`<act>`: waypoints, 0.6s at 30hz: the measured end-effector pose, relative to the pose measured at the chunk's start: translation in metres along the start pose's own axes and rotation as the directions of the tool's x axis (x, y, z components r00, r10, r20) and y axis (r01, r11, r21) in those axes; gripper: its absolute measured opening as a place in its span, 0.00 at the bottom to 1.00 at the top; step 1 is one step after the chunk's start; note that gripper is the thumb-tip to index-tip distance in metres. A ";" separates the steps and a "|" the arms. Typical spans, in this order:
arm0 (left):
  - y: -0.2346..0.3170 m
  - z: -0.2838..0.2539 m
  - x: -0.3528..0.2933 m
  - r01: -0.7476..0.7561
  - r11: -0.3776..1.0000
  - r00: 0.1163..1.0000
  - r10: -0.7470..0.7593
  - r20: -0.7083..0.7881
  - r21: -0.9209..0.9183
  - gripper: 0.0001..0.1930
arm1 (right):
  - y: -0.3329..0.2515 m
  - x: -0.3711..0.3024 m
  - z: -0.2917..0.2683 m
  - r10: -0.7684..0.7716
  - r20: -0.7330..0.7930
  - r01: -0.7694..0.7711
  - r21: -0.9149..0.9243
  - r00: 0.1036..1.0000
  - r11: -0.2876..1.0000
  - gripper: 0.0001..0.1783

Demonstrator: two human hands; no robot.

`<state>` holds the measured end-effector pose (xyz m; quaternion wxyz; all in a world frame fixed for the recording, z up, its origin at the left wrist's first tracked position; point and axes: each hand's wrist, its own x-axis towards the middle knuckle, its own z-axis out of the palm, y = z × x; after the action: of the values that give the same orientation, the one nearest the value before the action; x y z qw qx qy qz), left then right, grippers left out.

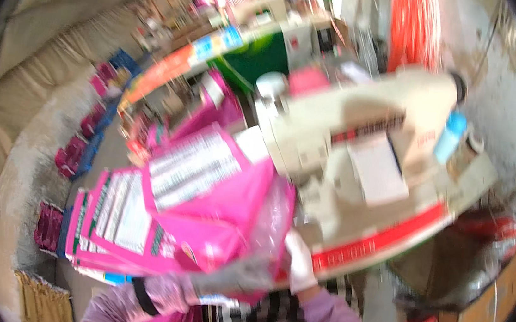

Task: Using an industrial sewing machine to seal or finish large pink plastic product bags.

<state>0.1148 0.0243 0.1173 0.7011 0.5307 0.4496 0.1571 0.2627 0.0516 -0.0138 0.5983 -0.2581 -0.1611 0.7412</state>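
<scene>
A bright pink plastic bag (221,201) with a white printed panel is lifted and tilted in front of me, its right edge beside the sewing machine (351,121). My right hand (300,264), in a white glove, is closed at the bag's right lower edge, and its fingertips are partly hidden. Along the bag's bottom edge lies my left hand (235,280), a grey blur whose fingers I cannot make out. Under and left of this bag is a stack of similar pink bags (118,215).
A white notepad (378,168) rests against the machine, with a light-blue bottle (450,137) to its right. Red strands (416,29) hang behind. A cardboard box (488,314) stands at lower right. Pink bundles (71,155) line the left wall.
</scene>
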 end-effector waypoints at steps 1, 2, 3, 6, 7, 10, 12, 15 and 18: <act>0.008 0.008 0.004 0.227 0.971 0.963 -0.211 0.169 -0.077 0.24 | -0.014 -0.011 0.014 -0.096 -0.032 0.080 -0.327 0.995 0.942 0.25; -0.036 -0.001 0.016 -0.091 0.937 0.989 0.044 0.144 0.338 0.20 | -0.011 -0.012 0.008 -0.098 -0.030 0.074 -0.463 0.995 0.883 0.26; -0.007 0.004 0.021 -0.226 0.710 0.967 0.082 0.240 0.667 0.17 | -0.017 -0.015 0.006 0.001 -0.055 -0.020 -0.352 0.998 0.936 0.26; 0.019 0.011 0.056 -0.502 0.137 0.807 0.428 0.406 0.854 0.12 | -0.028 -0.051 0.009 0.029 -0.055 -0.046 -0.323 0.998 0.945 0.19; 0.019 0.013 0.065 -0.575 -0.105 0.560 0.673 0.484 0.812 0.10 | 0.006 -0.059 -0.015 0.030 -0.008 -0.031 -0.223 1.000 0.974 0.21; 0.053 0.044 0.032 -0.533 -0.142 0.845 -0.131 0.518 0.834 0.10 | 0.047 -0.118 -0.020 0.027 -0.109 -0.074 -0.455 0.994 0.887 0.22; -0.009 0.015 0.017 -0.512 0.046 0.828 -0.241 0.507 0.858 0.11 | -0.016 -0.132 0.027 -0.137 -0.035 0.057 -0.789 0.990 0.611 0.23; 0.039 0.035 -0.006 -0.415 -0.072 0.902 -0.166 0.399 0.907 0.10 | -0.015 -0.115 0.015 -0.097 0.013 0.077 -0.718 0.995 0.692 0.20; 0.032 0.035 -0.008 -0.435 -0.057 0.899 -0.080 0.430 0.899 0.10 | -0.022 -0.087 0.022 -0.174 0.026 0.144 -0.690 0.984 0.709 0.25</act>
<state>0.1462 0.0102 0.1502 0.1454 0.9411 0.2129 -0.2189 0.2806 -0.0261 0.0321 0.5242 -0.4621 -0.4344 0.5683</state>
